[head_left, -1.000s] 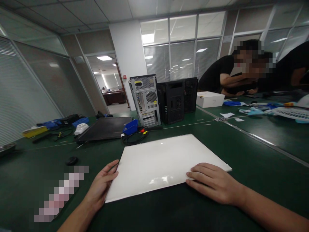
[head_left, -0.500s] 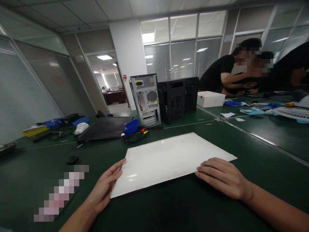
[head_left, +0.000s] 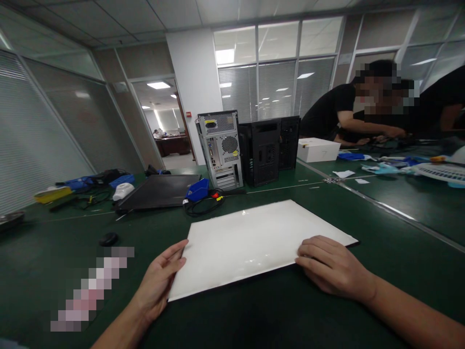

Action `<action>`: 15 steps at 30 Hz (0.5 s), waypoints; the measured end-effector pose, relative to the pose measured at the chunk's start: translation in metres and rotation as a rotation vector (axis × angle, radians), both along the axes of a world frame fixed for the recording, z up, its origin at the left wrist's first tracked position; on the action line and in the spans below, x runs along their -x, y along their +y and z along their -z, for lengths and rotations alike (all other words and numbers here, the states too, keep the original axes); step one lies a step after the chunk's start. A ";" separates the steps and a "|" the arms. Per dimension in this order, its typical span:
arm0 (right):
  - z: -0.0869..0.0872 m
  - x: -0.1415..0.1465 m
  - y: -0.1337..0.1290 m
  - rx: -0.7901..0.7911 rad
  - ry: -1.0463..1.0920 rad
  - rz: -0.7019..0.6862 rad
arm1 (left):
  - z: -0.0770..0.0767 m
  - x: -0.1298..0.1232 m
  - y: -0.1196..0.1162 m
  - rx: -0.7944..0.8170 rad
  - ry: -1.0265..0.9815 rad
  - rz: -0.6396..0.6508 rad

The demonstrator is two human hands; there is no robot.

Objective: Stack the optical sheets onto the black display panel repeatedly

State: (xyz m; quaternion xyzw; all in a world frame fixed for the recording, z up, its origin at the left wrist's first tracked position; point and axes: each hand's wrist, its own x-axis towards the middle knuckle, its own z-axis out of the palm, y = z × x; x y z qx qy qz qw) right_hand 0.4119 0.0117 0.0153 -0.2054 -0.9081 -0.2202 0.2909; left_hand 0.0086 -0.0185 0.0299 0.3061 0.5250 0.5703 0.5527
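A thin, glossy white panel (head_left: 240, 247) with a dark edge is in front of me, tilted slightly over the green table. Its left edge is gripped by my left hand (head_left: 160, 281), thumb on top and the other fingers partly hidden. On the near edge, toward the right, my right hand (head_left: 332, 266) holds the panel with curled fingers; its thumb is out of sight. Left of the panel lie a small dark round object (head_left: 108, 239) and a long, pixelated flat item (head_left: 90, 291).
Behind the panel are a blue tool with a black cable (head_left: 197, 189), a dark flat screen (head_left: 160, 191), a silver computer case (head_left: 221, 150) and black cases (head_left: 259, 152). A white box (head_left: 318, 150) stands at the right. People in dark clothes (head_left: 327, 109) lean over the table beyond.
The panel's near-left corner has dipped slightly. My right fingers are a little more curled at its edge. In the background, a person's forearm has shifted to the right.
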 end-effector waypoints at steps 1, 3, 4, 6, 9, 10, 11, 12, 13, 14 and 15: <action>0.000 0.003 0.000 0.012 -0.005 0.017 | 0.001 -0.001 0.000 -0.003 0.004 -0.016; 0.002 0.006 0.000 -0.002 -0.025 0.017 | 0.003 -0.003 0.000 -0.007 0.006 -0.037; 0.003 0.006 0.000 -0.018 -0.032 0.001 | 0.004 -0.003 0.000 -0.003 0.005 -0.041; 0.004 0.006 -0.001 -0.049 -0.026 -0.035 | 0.005 -0.005 0.000 0.012 0.003 -0.036; 0.001 0.002 -0.004 -0.074 0.034 -0.038 | 0.003 -0.008 -0.001 0.030 0.014 -0.009; -0.002 0.001 -0.006 -0.081 0.052 -0.025 | 0.002 -0.008 -0.002 0.031 0.028 0.004; -0.006 -0.001 -0.007 -0.088 0.070 -0.007 | 0.001 -0.009 -0.002 0.029 0.048 0.022; -0.012 -0.003 -0.008 -0.091 0.091 0.015 | 0.000 -0.009 -0.003 0.020 0.074 0.042; -0.020 -0.005 -0.010 -0.089 0.114 0.045 | -0.001 -0.009 -0.003 0.006 0.110 0.066; -0.028 -0.008 -0.012 -0.086 0.142 0.078 | -0.002 -0.008 -0.003 -0.011 0.156 0.086; -0.038 -0.012 -0.014 -0.083 0.169 0.118 | -0.002 -0.006 -0.002 -0.030 0.204 0.098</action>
